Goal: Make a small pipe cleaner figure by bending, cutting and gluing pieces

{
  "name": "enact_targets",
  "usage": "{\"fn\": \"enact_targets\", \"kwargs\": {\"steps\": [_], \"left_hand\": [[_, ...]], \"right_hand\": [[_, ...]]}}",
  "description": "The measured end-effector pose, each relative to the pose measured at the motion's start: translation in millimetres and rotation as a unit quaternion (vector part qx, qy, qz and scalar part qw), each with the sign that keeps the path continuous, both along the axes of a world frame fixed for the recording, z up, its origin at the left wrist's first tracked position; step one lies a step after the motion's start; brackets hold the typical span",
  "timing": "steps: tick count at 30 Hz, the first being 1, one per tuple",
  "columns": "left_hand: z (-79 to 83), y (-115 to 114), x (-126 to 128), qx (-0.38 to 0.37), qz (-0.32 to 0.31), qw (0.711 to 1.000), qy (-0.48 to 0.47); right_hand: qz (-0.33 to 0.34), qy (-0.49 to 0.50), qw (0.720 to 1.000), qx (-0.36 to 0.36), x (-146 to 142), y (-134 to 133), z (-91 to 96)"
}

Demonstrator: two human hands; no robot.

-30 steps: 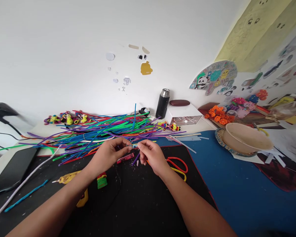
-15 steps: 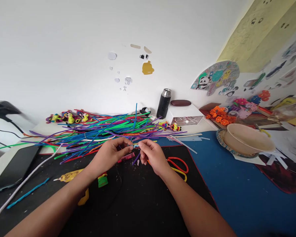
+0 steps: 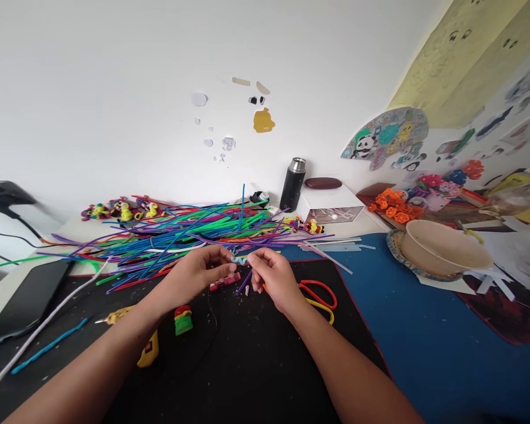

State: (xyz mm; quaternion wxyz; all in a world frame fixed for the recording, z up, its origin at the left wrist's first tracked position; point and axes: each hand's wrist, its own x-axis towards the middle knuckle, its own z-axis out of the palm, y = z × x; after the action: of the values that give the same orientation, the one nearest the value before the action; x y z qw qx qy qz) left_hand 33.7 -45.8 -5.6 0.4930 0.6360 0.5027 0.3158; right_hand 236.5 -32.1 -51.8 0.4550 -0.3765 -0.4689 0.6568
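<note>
My left hand and my right hand meet over the black mat, both pinched on a short light-blue pipe cleaner piece held between their fingertips. A purple strand hangs down from my right hand's fingers. Just below the hands lies a small pink piece. Behind them spreads a big heap of coloured pipe cleaners. Red and yellow loops lie right of my right hand.
A green and red coiled figure, a yellow tool, a white pipe cleaner and a blue one lie at the left. A black flask, white box, beige bowl and orange flowers stand behind.
Both hands stay together on the light-blue piece, with only small finger movement. The view shifted slightly.
</note>
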Motion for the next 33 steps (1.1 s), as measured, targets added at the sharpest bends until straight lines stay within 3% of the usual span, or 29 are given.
{"fn": "enact_targets", "kwargs": {"steps": [18,22,33], "left_hand": [[-1.4,1.1,6.4,-0.026,0.029,0.998,-0.055],[-2.8,1.8,4.0,-0.011,0.024,0.999,-0.037],[-2.7,-3.2,3.6,-0.003,-0.036,0.999,0.039]], "right_hand": [[0.037,-0.059,0.997,0.036,-4.3,-5.4,-4.5],[0.059,-0.065,0.995,0.043,-4.9,-6.3,-3.1],[0.044,-0.049,0.997,0.05,-3.0,-4.1,-3.1]]}}
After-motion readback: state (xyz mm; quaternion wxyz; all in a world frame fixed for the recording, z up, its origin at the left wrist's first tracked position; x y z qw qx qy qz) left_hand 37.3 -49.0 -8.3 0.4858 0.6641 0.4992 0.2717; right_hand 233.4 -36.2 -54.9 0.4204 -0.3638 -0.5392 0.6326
